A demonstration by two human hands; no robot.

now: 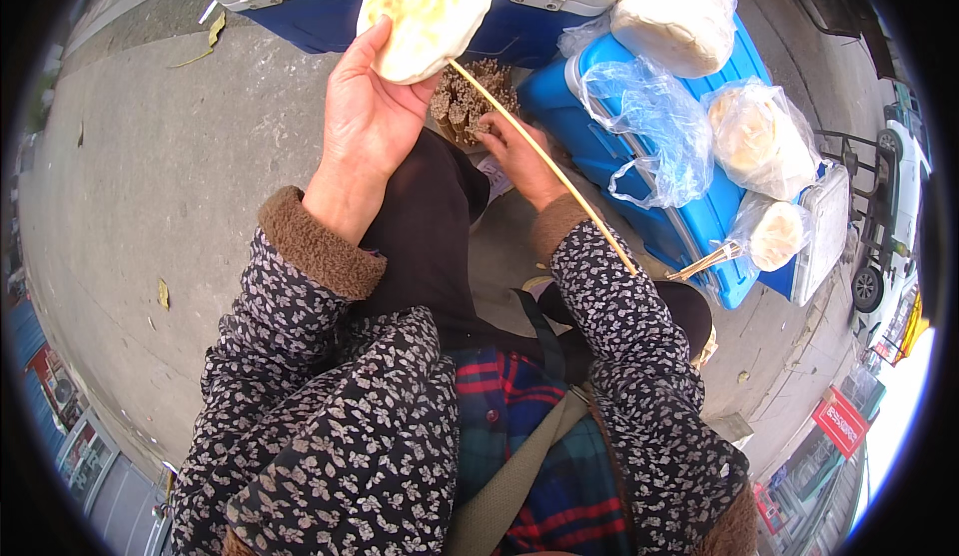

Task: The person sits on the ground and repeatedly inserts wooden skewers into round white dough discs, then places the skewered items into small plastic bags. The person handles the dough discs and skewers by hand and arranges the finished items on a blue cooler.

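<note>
My left hand (374, 114) holds a round flatbread (427, 13) with browned patches, thumb on its face and fingers behind it. A thin wooden stick (547, 162) runs from the bread's lower edge down to the right, passing above my right forearm. My right hand (517, 155) reaches to a dense bundle of upright thin sticks (468, 99) on the ground, its fingertips at the bundle's near right side. Whether those fingers grip a stick cannot be told.
A blue and white cooler (315, 20) stands ahead. On a light blue cooler box (637, 219) at the right lie bagged flatbreads (674, 20), a crumpled plastic bag (659, 129) and a bagged flatbread on sticks (779, 237). A white vehicle (895, 204) stands farther right.
</note>
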